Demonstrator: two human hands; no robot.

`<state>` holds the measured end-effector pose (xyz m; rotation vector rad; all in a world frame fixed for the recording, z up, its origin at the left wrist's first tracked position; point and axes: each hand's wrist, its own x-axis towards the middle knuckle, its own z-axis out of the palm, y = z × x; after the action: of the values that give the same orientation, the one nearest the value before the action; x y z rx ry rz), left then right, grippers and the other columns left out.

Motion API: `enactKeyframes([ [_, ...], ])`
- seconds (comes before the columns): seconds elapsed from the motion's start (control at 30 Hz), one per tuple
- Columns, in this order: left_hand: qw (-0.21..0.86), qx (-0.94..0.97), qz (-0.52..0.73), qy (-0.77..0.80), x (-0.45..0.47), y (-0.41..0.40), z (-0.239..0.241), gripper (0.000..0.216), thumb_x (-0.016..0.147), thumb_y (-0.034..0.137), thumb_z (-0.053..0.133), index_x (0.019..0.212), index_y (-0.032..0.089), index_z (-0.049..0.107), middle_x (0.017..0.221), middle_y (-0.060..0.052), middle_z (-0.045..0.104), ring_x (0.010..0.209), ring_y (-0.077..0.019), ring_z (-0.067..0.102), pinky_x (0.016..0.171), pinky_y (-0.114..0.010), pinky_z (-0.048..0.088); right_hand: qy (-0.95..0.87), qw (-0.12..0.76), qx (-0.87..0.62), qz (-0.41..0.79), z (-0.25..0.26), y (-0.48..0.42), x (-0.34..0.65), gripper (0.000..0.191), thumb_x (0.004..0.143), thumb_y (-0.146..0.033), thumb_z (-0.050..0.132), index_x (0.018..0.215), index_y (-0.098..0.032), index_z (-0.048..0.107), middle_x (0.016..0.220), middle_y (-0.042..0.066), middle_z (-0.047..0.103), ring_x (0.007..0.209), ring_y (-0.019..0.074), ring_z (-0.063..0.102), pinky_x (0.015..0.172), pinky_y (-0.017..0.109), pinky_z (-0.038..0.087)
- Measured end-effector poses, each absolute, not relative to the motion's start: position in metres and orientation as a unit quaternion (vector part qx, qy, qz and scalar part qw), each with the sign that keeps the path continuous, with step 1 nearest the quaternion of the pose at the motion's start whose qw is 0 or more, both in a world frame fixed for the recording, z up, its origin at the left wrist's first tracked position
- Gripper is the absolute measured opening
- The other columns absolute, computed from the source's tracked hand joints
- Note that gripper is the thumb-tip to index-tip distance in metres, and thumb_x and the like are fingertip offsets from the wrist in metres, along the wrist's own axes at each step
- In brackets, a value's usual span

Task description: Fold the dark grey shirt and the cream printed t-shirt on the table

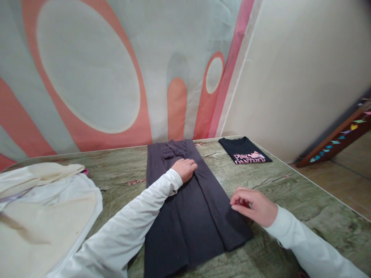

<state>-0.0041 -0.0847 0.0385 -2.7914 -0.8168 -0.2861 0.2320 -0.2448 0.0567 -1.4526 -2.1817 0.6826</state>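
Note:
A dark, purplish-black garment (pixel 199 224) lies lengthwise on the table, its sides folded inward in long panels. Its far end has a bunched, overlapping part near the wall. My left hand (pixel 184 170) rests on the upper middle of the cloth, fingers curled down and closed at a fold edge. At the garment's right edge, my right hand (pixel 253 204) is closed in a pinch, thumb and fingertips meeting at the cloth. The exact grip of the left fingertips is partly hidden by the hand.
A folded black T-shirt (pixel 245 150) with pink lettering lies at the back right of the wood-patterned table (pixel 121 200). White and cream cloth (pixel 52 216) is heaped on the left. Behind stands a wall (pixel 156 46) with an orange and pink pattern.

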Motion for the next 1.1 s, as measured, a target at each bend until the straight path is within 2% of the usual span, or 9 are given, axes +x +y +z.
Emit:
enactKeyframes([
  [0.27,0.000,-0.974,-0.042,-0.224,0.012,-0.107,0.049,0.015,0.069,0.014,0.047,0.079,0.020,0.057,0.087,-0.002,0.057,0.081,-0.0164,0.053,0.073,-0.029,0.037,-0.816,0.127,-0.469,0.314,0.037,-0.246,0.236,0.014,0.058,-0.017,0.064,0.072,-0.015,0.061,0.072,0.002,0.052,0.050,0.0070,0.044,0.046,0.019,0.038],
  [0.37,-0.037,-0.977,-0.052,-0.202,0.019,-0.124,0.050,0.015,0.075,0.031,0.050,0.083,0.021,0.057,0.085,-0.004,0.056,0.079,-0.0177,0.053,0.069,-0.028,0.039,-0.814,0.108,-0.460,0.337,0.037,-0.249,0.235,0.016,0.056,-0.018,0.066,0.071,-0.014,0.062,0.067,0.000,0.053,0.046,0.0055,0.043,0.044,0.018,0.037],
  [0.47,-0.071,-0.979,-0.062,-0.181,0.023,-0.135,0.050,0.034,0.072,0.050,0.052,0.084,0.019,0.057,0.081,-0.005,0.055,0.076,-0.0187,0.052,0.067,-0.028,0.041,-0.807,0.092,-0.454,0.367,0.038,-0.251,0.236,0.018,0.056,-0.022,0.067,0.072,-0.015,0.062,0.062,-0.001,0.054,0.043,0.0051,0.044,0.043,0.017,0.037],
  [0.53,-0.098,-0.979,-0.066,-0.166,0.025,-0.139,0.049,0.041,0.068,0.055,0.055,0.087,0.019,0.057,0.083,-0.005,0.055,0.077,-0.0186,0.052,0.068,-0.028,0.041,-0.788,0.090,-0.467,0.392,0.039,-0.250,0.237,0.017,0.061,-0.026,0.064,0.073,-0.014,0.061,0.057,-0.002,0.053,0.041,0.0052,0.045,0.040,0.016,0.036],
  [0.63,-0.121,-0.977,-0.083,-0.154,0.027,-0.142,0.044,0.055,0.062,0.059,0.058,0.100,0.019,0.055,0.103,-0.009,0.053,0.093,-0.0228,0.050,0.079,-0.033,0.040,-0.772,0.122,-0.492,0.384,0.038,-0.246,0.240,0.015,0.068,-0.027,0.058,0.076,-0.014,0.060,0.057,-0.002,0.053,0.042,0.0059,0.047,0.041,0.017,0.036],
  [0.73,-0.113,-0.976,-0.080,-0.168,0.029,-0.148,0.034,0.074,0.064,0.065,0.052,0.121,0.020,0.041,0.129,-0.013,0.036,0.117,-0.0305,0.033,0.093,-0.046,0.027,-0.786,0.130,-0.483,0.364,0.036,-0.241,0.245,0.018,0.058,-0.020,0.063,0.074,-0.014,0.060,0.068,0.000,0.053,0.047,0.0054,0.046,0.043,0.017,0.037],
  [0.8,-0.108,-0.975,-0.063,-0.182,0.029,-0.154,0.028,0.079,0.068,0.067,0.043,0.130,0.020,0.028,0.137,-0.012,0.025,0.124,-0.0320,0.022,0.097,-0.052,0.018,-0.789,0.101,-0.474,0.379,0.034,-0.241,0.248,0.023,0.053,-0.016,0.066,0.074,-0.015,0.059,0.070,-0.001,0.052,0.046,0.0042,0.044,0.042,0.016,0.036],
  [0.93,-0.111,-0.973,-0.032,-0.198,0.027,-0.160,0.024,0.072,0.074,0.064,0.038,0.132,0.022,0.026,0.139,-0.010,0.021,0.126,-0.0301,0.020,0.098,-0.053,0.016,-0.792,0.067,-0.456,0.401,0.031,-0.246,0.253,0.025,0.051,-0.016,0.067,0.075,-0.016,0.059,0.067,-0.003,0.052,0.045,0.0040,0.044,0.042,0.016,0.035],
  [1.1,-0.159,-0.967,-0.018,-0.197,0.000,-0.142,0.038,0.055,0.082,0.039,0.044,0.129,0.016,0.031,0.131,-0.011,0.038,0.121,-0.0196,0.034,0.096,-0.032,0.031,-0.800,0.114,-0.464,0.363,0.030,-0.238,0.258,0.013,0.065,-0.021,0.060,0.076,-0.015,0.060,0.065,0.000,0.055,0.050,0.0071,0.047,0.046,0.019,0.039],
])
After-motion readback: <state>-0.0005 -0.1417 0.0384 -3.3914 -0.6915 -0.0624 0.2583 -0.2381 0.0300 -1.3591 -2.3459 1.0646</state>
